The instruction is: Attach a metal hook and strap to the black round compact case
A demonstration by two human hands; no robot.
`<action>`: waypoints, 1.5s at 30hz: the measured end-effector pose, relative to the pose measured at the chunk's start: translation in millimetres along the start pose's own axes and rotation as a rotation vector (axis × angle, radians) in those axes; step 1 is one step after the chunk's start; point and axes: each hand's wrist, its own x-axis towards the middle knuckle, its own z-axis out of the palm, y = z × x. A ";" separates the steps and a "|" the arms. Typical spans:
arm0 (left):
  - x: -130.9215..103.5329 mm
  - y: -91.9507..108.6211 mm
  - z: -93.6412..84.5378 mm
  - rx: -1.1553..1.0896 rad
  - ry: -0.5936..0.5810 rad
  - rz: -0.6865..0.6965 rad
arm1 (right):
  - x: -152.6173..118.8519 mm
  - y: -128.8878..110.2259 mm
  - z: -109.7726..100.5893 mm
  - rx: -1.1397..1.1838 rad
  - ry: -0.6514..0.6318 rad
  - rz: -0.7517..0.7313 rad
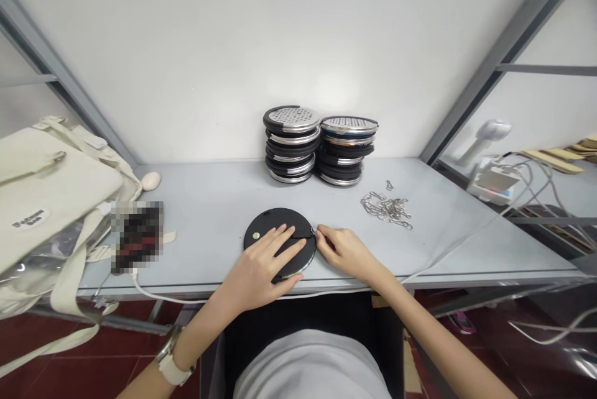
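Observation:
A flat black round disc (275, 223) with a small green-and-white sticker lies near the table's front edge. My left hand (265, 265) rests flat across its top, fingers spread, pressing on it. At the disc's right edge, my right hand (342, 252) is closed in a pinch on a small metal clip (313, 230); whether the clip is hooked to the disc is too small to tell. Further right lies a loose pile of similar silver metal clips (386, 207), with one clip (390, 185) apart behind it.
Two stacks of round discs, a left stack (293, 144) and a right stack (349, 150), have perforated silver tops and stand against the wall. At left are a cream bag (56, 181), a blurred-out device (137, 237) and a white cable (163, 298) running along the front edge.

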 end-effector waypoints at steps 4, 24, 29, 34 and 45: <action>-0.1 0.0 0.1 0.008 0.001 -0.003 | -0.4 0.0 -0.2 -0.001 0.002 -0.006; -0.2 1.4 0.3 -0.013 0.013 -0.014 | 2.1 -0.4 -0.7 -0.132 -0.043 -0.024; -0.2 1.0 0.8 0.007 0.005 -0.001 | 2.0 -0.1 0.9 -0.185 -0.050 -0.042; 0.0 0.2 2.0 0.025 0.013 0.007 | 3.9 -1.3 0.4 -0.207 -0.049 -0.052; 2.3 0.7 3.1 0.037 0.027 0.021 | 4.4 -4.9 0.8 -0.227 -0.028 -0.033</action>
